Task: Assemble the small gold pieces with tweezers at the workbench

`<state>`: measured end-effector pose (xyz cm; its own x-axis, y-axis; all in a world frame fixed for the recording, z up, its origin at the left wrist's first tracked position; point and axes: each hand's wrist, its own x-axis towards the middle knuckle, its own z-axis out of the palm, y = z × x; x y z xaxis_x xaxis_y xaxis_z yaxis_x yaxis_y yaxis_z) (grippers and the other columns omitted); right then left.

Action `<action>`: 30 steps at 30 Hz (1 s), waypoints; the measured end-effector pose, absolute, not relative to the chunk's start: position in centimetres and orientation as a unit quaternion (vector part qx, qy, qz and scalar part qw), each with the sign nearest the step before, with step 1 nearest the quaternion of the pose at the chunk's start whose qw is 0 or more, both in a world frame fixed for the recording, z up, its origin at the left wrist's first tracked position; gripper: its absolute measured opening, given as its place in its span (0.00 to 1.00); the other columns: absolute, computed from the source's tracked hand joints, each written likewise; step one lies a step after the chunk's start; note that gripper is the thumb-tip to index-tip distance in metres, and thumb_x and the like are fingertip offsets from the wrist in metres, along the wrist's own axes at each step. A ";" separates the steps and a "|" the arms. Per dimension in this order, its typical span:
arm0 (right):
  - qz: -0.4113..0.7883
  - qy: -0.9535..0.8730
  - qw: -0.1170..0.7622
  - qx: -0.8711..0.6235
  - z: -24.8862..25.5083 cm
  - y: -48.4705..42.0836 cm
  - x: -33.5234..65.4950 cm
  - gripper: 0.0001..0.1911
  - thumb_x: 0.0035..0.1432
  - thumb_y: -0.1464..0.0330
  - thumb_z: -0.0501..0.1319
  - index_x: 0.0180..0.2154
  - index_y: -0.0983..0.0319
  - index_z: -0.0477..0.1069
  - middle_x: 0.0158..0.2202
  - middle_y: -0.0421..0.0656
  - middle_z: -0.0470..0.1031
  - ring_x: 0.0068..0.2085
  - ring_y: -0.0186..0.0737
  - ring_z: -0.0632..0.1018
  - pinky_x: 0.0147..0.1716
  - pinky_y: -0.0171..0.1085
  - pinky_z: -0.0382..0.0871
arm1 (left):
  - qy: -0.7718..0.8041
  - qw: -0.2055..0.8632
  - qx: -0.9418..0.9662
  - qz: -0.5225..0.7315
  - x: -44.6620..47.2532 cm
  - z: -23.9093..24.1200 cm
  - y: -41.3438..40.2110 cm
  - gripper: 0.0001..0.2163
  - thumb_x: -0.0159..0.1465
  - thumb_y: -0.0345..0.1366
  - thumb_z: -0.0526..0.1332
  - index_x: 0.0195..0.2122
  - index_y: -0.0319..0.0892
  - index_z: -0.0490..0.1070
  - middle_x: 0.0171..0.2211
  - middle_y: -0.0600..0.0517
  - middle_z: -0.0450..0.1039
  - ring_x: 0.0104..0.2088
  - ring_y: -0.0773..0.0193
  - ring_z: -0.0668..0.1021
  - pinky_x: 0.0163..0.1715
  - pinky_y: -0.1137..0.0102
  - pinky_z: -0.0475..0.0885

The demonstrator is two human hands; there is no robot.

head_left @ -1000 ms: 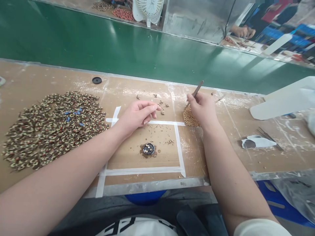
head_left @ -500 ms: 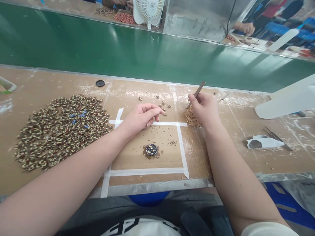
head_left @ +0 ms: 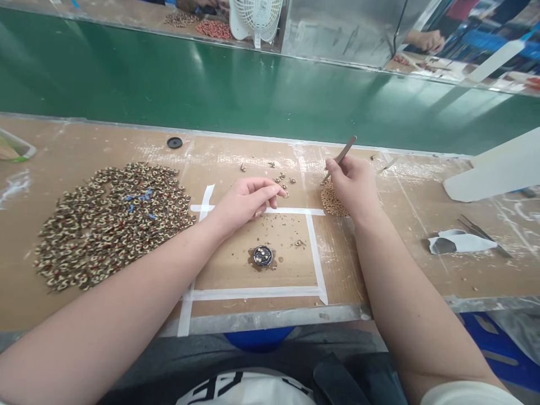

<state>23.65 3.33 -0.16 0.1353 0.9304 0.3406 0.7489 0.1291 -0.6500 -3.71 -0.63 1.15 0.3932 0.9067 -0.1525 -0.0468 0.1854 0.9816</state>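
My right hand (head_left: 352, 183) grips a pair of tweezers (head_left: 346, 149), tips down at the edge of a heap of small round tan beads (head_left: 332, 201). My left hand (head_left: 248, 202) rests on the table with its fingers loosely bent and index finger stretched out. That fingertip is at a tiny brown-and-cream piece (head_left: 287, 195), and several like it lie just beyond. Nearer me, inside a white tape outline (head_left: 257, 292), sits a small round black dish (head_left: 262, 256) holding dark liquid and a few light beads. Wet spots surround it.
A big pile of brown-and-cream pieces (head_left: 109, 225) with blue bits covers the left. Behind it lies a black lid (head_left: 174, 142). Other tweezers (head_left: 485, 232) rest by white paper (head_left: 462, 242) at right, near a white container (head_left: 498, 169). Another person's hand (head_left: 428, 40) shows beyond the green strip.
The view has shifted slightly, so everything appears a little further right. Both hands and the tweezers stay almost where they were over the table.
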 end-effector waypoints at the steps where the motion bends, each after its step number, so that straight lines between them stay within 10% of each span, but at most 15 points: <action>1: 0.126 -0.645 0.381 -0.650 -0.3 3.4 23.7 0.18 0.69 0.55 0.63 0.31 0.59 0.73 0.24 0.40 0.70 0.27 0.39 0.69 0.32 0.42 0.60 | 0.410 0.651 0.523 0.366 -3.7 1.1 -0.6 0.08 0.70 0.36 0.64 0.37 0.41 0.83 0.29 0.51 0.74 0.19 0.76 0.64 0.19 0.76 0.56; 17: 0.272 -0.752 0.520 -0.300 1.3 -1.1 18.4 0.06 0.70 0.65 0.66 0.42 0.54 0.83 0.35 0.42 0.83 0.33 0.39 0.81 0.33 0.42 0.75 | 0.377 0.664 0.541 0.352 -4.1 0.6 -0.5 0.14 0.74 0.46 0.61 0.41 0.41 0.81 0.33 0.51 0.76 0.21 0.75 0.65 0.20 0.75 0.57; 30: 0.323 -0.648 0.573 -0.385 0.9 -1.4 17.4 0.11 0.71 0.58 0.65 0.40 0.57 0.83 0.29 0.40 0.82 0.28 0.36 0.82 0.31 0.39 0.79 | 0.357 0.662 0.545 0.370 -4.4 0.7 -0.5 0.14 0.72 0.48 0.64 0.42 0.41 0.79 0.33 0.54 0.74 0.21 0.76 0.63 0.23 0.75 0.59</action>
<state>17.44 -1.40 0.93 -0.0468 0.8680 0.4943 0.1284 0.4960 -0.8588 -4.38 -0.51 0.68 0.4719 0.8789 -0.0700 -0.1006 0.1325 0.9861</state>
